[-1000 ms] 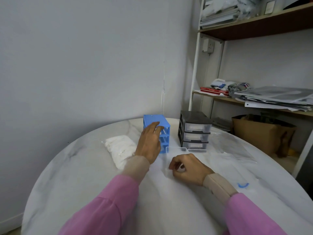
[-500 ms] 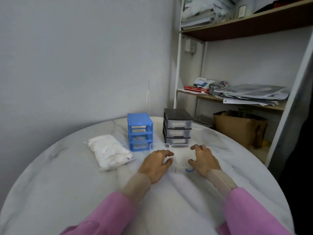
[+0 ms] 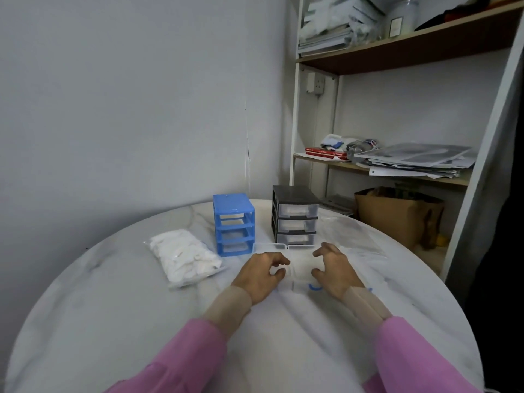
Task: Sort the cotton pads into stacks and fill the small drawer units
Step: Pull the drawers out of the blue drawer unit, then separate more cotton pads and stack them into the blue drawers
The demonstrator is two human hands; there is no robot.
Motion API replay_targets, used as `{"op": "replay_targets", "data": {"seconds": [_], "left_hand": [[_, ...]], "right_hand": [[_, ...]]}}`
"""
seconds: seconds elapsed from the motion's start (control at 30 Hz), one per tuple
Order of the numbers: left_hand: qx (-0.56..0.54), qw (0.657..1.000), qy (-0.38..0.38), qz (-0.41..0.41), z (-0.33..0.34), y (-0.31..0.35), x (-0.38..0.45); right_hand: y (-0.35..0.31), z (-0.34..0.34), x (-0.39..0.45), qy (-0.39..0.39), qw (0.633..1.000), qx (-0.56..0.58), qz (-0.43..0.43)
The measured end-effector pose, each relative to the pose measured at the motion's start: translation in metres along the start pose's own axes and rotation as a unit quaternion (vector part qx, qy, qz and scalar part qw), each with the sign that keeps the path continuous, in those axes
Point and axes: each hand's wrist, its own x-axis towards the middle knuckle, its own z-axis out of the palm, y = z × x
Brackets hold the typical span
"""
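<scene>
Both grips, left hand [image 3: 259,275] and right hand [image 3: 336,269], curled around clear, white-filled drawer [image 3: 300,269].

You see soft, even, rather dim light — no hard shadows, no glare. The wide lens bends the shelf frame [image 3: 295,114] and table edge [image 3: 56,273] — edges look slightly soft.

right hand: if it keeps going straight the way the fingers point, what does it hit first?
The right hand points away and slightly left. First contact is probably the clear drawers lying on the table, then the black drawer unit just behind. Depth is uncertain.
</scene>
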Motion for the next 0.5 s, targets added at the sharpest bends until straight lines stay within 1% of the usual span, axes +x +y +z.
{"op": "replay_targets", "data": {"seconds": [0.07,0.23,0.3,0.4,0.47,0.5], "left_hand": [[0.008,1.0,0.007,-0.002,-0.004,-0.001,-0.002],[0.036,0.999,0.037,-0.003,-0.027,-0.013,-0.012],[0.038,0.997,0.063,-0.003,-0.041,-0.022,-0.018],[0.038,0.992,0.12,-0.013,-0.062,-0.039,-0.029],[0.05,0.987,0.148,-0.029,-0.075,-0.054,-0.037],[0.065,0.985,0.154,-0.035,-0.08,-0.062,-0.041]], "right_hand": [[-0.006,0.001,-0.001,0.013,1.0,-0.004,-0.025],[-0.031,0.008,-0.002,0.004,0.994,-0.004,-0.11],[-0.045,0.014,-0.002,-0.001,0.99,0.011,-0.14],[-0.07,0.028,0.001,-0.006,0.983,0.04,-0.181],[-0.087,0.039,0.003,-0.027,0.98,0.095,-0.174],[-0.096,0.044,0.003,-0.05,0.978,0.143,-0.147]]}}
